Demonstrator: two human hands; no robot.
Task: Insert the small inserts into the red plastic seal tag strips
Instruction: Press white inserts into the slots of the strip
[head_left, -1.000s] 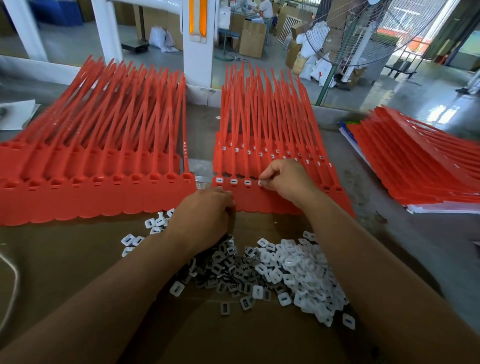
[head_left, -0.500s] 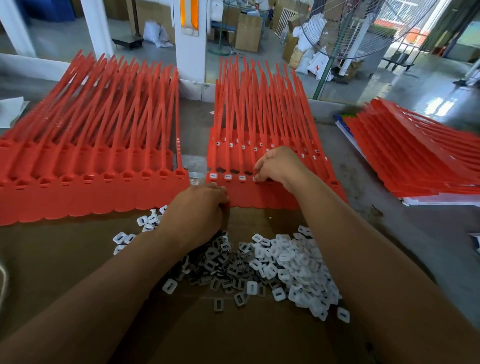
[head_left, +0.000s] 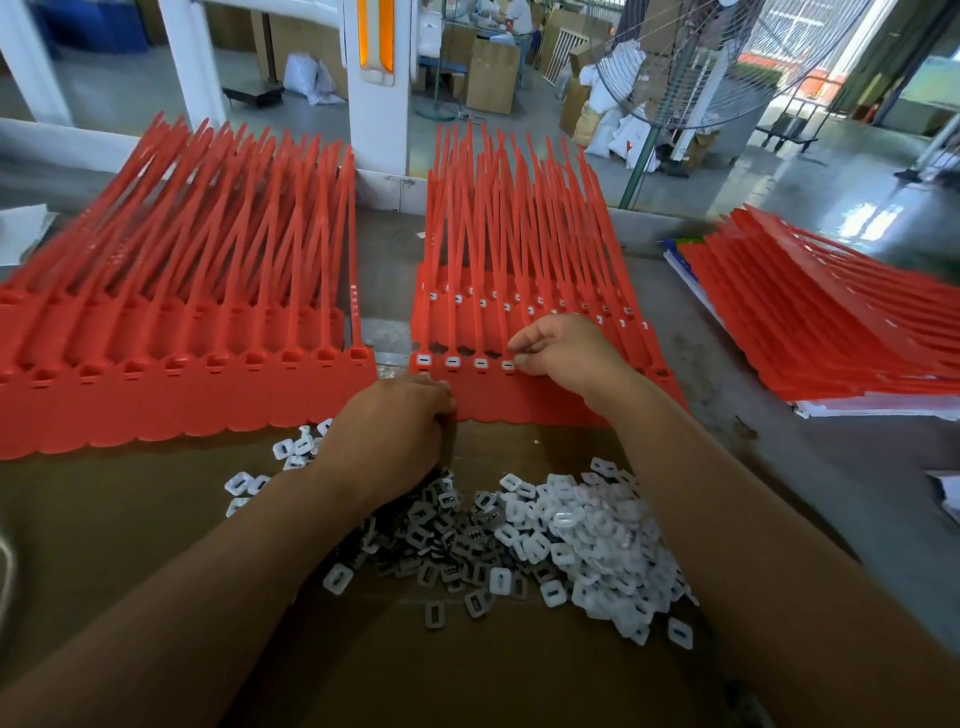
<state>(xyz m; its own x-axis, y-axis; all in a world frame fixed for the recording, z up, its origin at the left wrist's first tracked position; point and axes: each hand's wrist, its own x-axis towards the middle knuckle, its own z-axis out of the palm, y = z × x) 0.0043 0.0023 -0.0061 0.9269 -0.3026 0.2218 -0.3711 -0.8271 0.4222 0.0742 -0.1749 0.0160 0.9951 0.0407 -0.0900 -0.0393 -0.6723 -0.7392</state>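
The middle stack of red seal strips (head_left: 519, 270) lies ahead of me, and its front row has white inserts seated in the leftmost sockets (head_left: 451, 361). My right hand (head_left: 566, 353) sits on that row, thumb and forefinger pinched at the fourth insert (head_left: 508, 366). My left hand (head_left: 395, 431) is knuckles up at the strip's near edge, its fingers curled under and hidden. A loose pile of white and grey inserts (head_left: 571, 530) lies on brown cardboard (head_left: 130, 519) between my forearms.
A wider stack of red strips (head_left: 182, 312) with empty sockets lies on the left. Another red stack (head_left: 831, 322) rests on papers at the right. A white post (head_left: 376, 88) and a standing fan (head_left: 691, 67) are behind the table.
A fourth white insert now shows in the front row under my right fingertips, where three showed before. My left hand has stayed at the strip's near edge.
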